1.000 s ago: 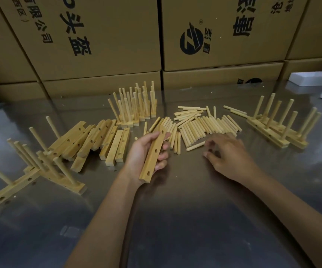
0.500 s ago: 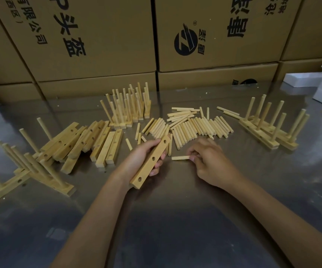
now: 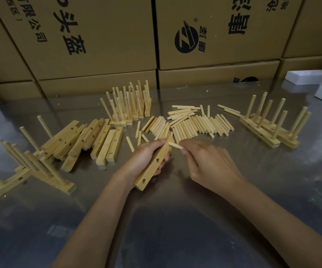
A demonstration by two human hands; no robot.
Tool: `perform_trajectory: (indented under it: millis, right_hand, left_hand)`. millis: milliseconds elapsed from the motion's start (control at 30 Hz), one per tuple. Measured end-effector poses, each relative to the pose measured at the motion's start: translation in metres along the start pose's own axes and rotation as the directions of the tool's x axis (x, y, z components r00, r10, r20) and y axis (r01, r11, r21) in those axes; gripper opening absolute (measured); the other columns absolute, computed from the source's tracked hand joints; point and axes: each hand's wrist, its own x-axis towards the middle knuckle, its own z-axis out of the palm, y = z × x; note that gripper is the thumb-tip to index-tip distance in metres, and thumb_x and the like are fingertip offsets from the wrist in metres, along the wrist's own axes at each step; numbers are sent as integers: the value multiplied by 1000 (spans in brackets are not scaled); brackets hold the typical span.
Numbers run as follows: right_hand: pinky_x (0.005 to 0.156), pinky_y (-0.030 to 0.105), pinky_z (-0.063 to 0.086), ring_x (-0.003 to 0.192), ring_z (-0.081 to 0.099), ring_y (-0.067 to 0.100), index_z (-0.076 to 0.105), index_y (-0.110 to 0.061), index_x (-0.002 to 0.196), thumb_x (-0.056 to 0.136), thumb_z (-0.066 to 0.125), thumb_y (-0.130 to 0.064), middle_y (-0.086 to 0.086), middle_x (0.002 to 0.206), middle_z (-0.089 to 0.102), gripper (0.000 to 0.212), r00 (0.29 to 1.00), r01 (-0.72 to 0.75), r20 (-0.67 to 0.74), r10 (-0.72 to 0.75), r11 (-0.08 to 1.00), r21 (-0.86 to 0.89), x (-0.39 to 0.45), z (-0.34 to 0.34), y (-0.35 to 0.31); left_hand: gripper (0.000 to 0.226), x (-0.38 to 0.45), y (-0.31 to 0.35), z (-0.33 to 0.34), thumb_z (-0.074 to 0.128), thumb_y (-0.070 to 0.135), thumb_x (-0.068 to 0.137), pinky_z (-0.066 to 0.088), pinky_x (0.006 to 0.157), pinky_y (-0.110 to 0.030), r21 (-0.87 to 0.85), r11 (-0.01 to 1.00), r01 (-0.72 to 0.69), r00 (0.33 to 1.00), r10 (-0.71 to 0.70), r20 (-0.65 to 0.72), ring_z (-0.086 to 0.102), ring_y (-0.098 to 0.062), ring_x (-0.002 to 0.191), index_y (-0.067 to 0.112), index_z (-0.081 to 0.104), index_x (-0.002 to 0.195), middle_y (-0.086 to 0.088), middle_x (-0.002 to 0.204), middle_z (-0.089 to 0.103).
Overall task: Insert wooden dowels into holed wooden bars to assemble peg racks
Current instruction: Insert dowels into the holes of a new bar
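Gripping the holed bar (image 3: 153,166) with curled fingers, the left hand (image 3: 146,157) tilts its holes upward for easy reach. The right hand (image 3: 208,163) pinches one dowel (image 3: 175,146) at the bar's far end, probably aiming for the hole there.

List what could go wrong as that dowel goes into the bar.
The right hand brings the dowel at a slant to the far end of the bar, so it may jam. The left hand grips the bar in the air, unsupported, so a push could twist it.
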Motion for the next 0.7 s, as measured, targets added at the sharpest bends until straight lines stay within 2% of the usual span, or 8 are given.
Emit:
perform_trajectory:
  millis: [100,200,267,333,433,533,633,700]
  right_hand:
    - [58,32,45,66,58,18,57,-24,102,100,45,-26,-7,82,60,12,999,-3,46,6,999,-51,-1,-1,1]
    - [57,32,39,62,55,20,55,-25,93,100,43,-30,-3,74,60,14,997,-28,65,33,997,-75,-1,1,2]
    - [54,30,32,57,50,18,56,-24,88,99,45,-30,-4,67,56,17,996,-74,40,75,997,-5,-2,5,0]
    - [52,29,31,56,51,17,61,-19,84,98,50,-28,-2,62,56,20,982,-188,22,187,963,191,-3,11,-3]
    - [52,30,35,54,52,13,67,-14,79,98,53,-25,-2,57,58,26,941,-331,68,333,856,398,-2,15,-5]
    - [43,14,29,42,45,1,72,-15,78,99,54,-27,-14,42,47,30,882,-462,184,433,720,518,1,14,-4]
    - [44,12,30,40,43,-2,73,-17,85,99,54,-29,-15,46,48,27,792,-581,323,518,478,659,5,9,-1]
    - [45,19,31,46,44,3,68,-18,97,99,54,-33,-7,59,53,21,741,-609,381,554,316,727,10,5,0]
  left_hand:
    - [31,1,-5,7,49,37,103,46,50,-23,210,977,-47,998,57,-39,56,-12,52,19,73,108,-1,69,67]
    - [28,2,-9,10,47,37,103,45,57,-25,288,954,-82,995,95,-30,56,-12,55,31,72,113,1,69,67]
    - [28,2,-10,8,47,38,103,45,59,-26,296,951,-90,995,101,-23,56,-11,55,34,73,112,1,69,67]
    - [28,3,-11,6,47,40,102,45,61,-27,297,950,-100,994,109,-15,57,-10,56,36,71,116,2,70,66]
    - [30,3,-12,6,47,42,101,45,64,-30,296,948,-113,993,119,-2,56,-11,58,36,68,122,2,71,66]
    - [31,3,-11,8,47,43,101,46,63,-28,308,945,-109,993,116,-5,56,-10,58,38,67,125,4,71,66]
    - [30,3,-11,13,47,40,101,46,58,-19,302,945,-127,991,133,-1,56,-7,57,38,66,125,5,71,65]
    - [28,4,-10,14,48,38,101,46,55,-17,270,955,-124,991,133,-15,56,-7,56,32,68,121,3,71,66]
